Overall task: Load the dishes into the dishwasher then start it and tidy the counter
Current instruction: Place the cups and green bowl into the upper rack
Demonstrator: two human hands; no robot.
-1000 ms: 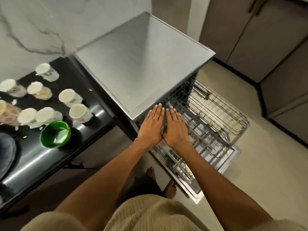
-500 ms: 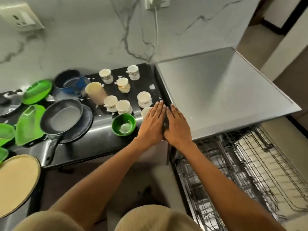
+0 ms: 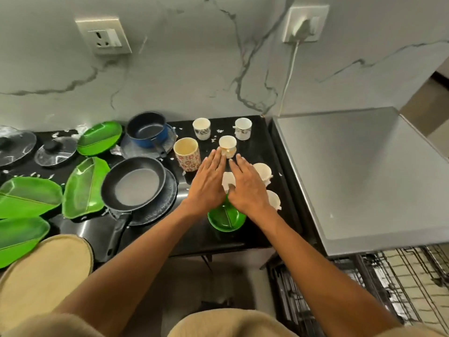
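a: going left to right for me. far left i've got green leaf-shaped plates (image 3: 26, 198) lying flat on the black counter (image 3: 252, 237), two glass lids (image 3: 54, 152) behind them, a beige round board (image 3: 46, 271) at the near edge.

b: and the pans?

a: frying pan (image 3: 133, 183) resting on a dark flat pan, handle sticking out toward me. blue saucepan (image 3: 148, 130) behind it, near the wall. none of it loaded yet, by my read.

b: where are your hands?

a: middle of the counter, over the cups. left hand (image 3: 206, 183) flat, fingers spread, holding nothing, fingertips at the small cup (image 3: 228, 145); i can't tell if they touch it. the tall floral mug (image 3: 187, 153) stands just beside that hand. right hand (image 3: 247, 188) also open and empty, covering part of a white cup (image 3: 228, 181), with the green bowl (image 3: 227, 218) under both wrists.

b: risks?

a: crowding. the cups stand close together, so a flat sweeping hand could tip one into its neighbour, and the right-hand ones sit near the counter's edge. i'd also guess there's residue inside, so tilting may spill.

b: dishwasher?

a: far right. steel top (image 3: 359, 171), wire rack (image 3: 398, 280) pulled out below, looking empty. it's a low target, so a carried cup could clip the steel top's corner.
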